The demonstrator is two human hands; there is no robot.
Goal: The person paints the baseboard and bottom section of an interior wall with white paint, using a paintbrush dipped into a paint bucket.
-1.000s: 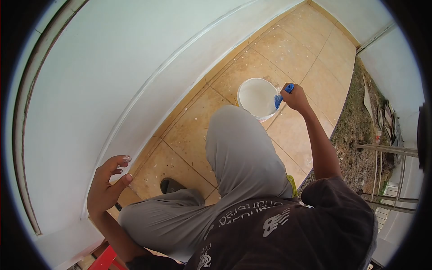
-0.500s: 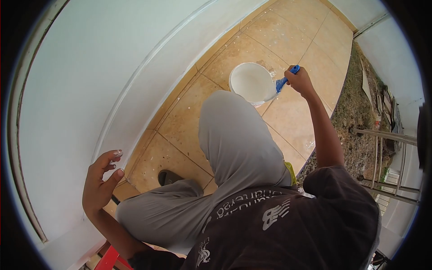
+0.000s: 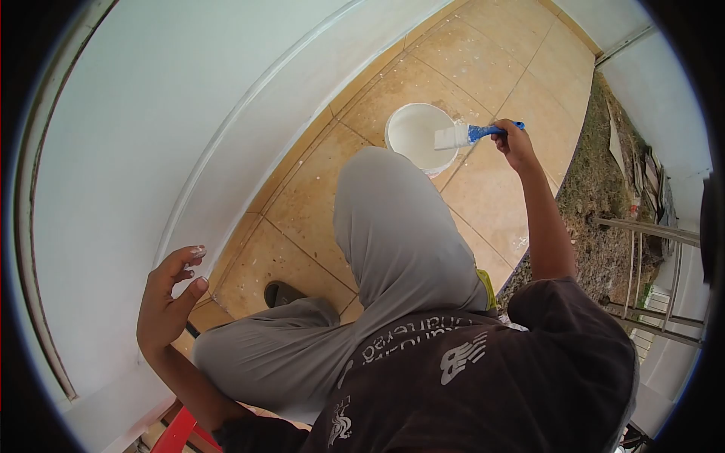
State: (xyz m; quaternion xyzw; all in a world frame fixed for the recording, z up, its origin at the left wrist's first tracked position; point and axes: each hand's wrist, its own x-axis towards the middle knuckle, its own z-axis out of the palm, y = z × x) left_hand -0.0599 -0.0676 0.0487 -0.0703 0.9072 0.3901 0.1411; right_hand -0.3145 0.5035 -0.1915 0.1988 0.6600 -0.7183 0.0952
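My right hand (image 3: 515, 146) is closed round the blue handle of a paintbrush (image 3: 483, 134). White paint coats the brush's wide bristles, which lie over the opening of a white bucket (image 3: 400, 121). Inside the bucket is white paint, and the bucket stands on the floor just past my knee. My left hand (image 3: 168, 298) is raised beside the pale wall with its fingers curved and apart. Nothing is in it, and white smears mark its fingertips.
The white wall (image 3: 174, 98) with a raised moulding runs along my left. Tan floor tiles (image 3: 302, 204) carry paint specks. A dark sandal (image 3: 283, 294) is by my leg. Bare ground (image 3: 578, 181) and a metal railing (image 3: 649, 229) lie to the right; a red object (image 3: 177, 432) is behind.
The paintbrush has come up from the bucket's right side, and its white bristles now show over the rim. My right hand has shifted slightly right and down. My left hand stays nearly still.
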